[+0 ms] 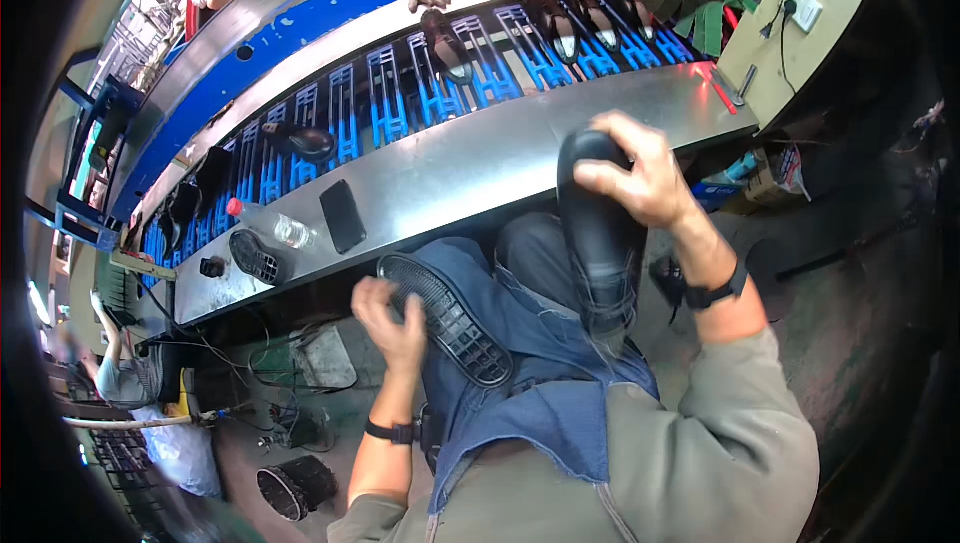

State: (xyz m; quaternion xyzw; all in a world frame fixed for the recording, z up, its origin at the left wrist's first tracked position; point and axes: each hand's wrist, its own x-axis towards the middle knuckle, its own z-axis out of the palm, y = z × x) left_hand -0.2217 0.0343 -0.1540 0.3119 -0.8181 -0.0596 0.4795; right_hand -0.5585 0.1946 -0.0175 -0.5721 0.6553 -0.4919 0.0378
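Clear plastic bottle (278, 227) with red cap lying on steel bench (480, 168) at 10 o'clock, contents unclear. Right hand (640, 175) clamping black shoe upper (598, 243) at its top, 1 o'clock. Left hand (388, 315) gripping black sole (450, 319), sole sitting on lap at 3 o'clock of that hand.

Phone (343, 215), bottle (272, 225) on steel bench (480, 168)
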